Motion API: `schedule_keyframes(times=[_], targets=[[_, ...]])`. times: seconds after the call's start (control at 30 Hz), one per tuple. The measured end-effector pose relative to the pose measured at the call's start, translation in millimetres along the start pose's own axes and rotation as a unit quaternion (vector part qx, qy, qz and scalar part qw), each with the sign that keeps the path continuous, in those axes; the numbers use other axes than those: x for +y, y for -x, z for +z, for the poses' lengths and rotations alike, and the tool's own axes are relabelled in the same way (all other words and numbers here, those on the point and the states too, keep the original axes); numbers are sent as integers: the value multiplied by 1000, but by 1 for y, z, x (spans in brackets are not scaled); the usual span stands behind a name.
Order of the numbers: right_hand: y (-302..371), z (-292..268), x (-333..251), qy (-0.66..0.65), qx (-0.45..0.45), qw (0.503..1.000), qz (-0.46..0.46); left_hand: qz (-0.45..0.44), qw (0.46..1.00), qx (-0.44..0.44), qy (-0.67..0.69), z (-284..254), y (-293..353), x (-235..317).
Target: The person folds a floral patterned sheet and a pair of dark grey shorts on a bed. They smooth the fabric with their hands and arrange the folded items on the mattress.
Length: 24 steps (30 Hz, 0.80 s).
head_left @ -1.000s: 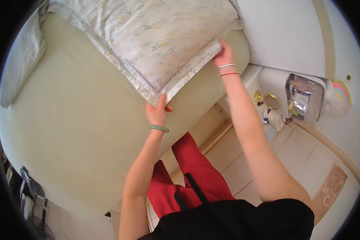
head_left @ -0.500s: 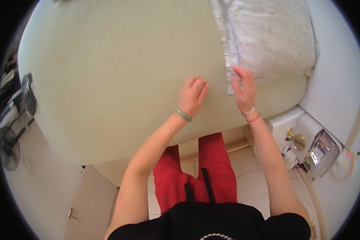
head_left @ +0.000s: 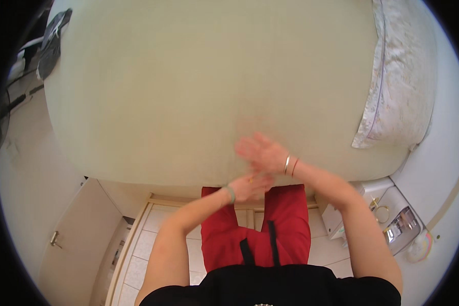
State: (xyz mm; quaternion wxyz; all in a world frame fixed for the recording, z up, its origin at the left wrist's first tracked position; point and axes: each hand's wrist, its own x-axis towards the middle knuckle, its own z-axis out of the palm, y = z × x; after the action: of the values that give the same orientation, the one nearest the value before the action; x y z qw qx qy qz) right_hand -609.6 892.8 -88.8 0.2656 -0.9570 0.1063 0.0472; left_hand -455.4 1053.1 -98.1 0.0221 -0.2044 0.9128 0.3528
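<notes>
My right hand [head_left: 262, 153], blurred by motion, is stretched out flat over the near part of a bed with a pale green fitted sheet [head_left: 199, 92]. Just below it, at the mattress's near edge, my left hand [head_left: 250, 187] has its fingers extended toward the right. The two hands overlap in view; whether they touch each other or the sheet, I cannot tell. Neither hand holds anything. At the right end of the bed lies a white floral pillow [head_left: 405, 86] with a ruffled border and a thin purple trim, apart from both hands.
A white bedside unit [head_left: 362, 204] with a clear box [head_left: 400, 227] and small items stands at the right. A cabinet door [head_left: 69, 245] with a metal handle is at lower left. A dark bag [head_left: 53, 43] hangs by the bed's far left. My legs in red trousers [head_left: 285, 224] are against the bed.
My right hand has left the pillow's edge and moved left and nearer to me. The left hand has come down to the mattress edge. The view has shifted, with the pillow now farther right.
</notes>
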Motion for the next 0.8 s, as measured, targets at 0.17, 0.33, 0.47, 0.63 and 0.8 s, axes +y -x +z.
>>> schedule_keyframes(times=[0.17, 0.33, 0.47, 0.63, 0.8], targets=[[23, 26, -64, -231, -47, 967, -97, 30, 958, 183, 220, -32, 41, 33], [-54, -81, 85, 39, 209, 944, 253, -160, 897, 410, 45, -167, 12, -93], [-152, -126, 154, 134, 280, 908, 282, -378, 826, 410, -86, -187, 27, -205], [-262, -68, 57, 95, 165, 969, 160, -534, 769, 345, -70, -140, 187, -198], [-329, 8, -110, -19, 61, 998, -2, -664, 670, 327, -47, -56, 313, -128]])
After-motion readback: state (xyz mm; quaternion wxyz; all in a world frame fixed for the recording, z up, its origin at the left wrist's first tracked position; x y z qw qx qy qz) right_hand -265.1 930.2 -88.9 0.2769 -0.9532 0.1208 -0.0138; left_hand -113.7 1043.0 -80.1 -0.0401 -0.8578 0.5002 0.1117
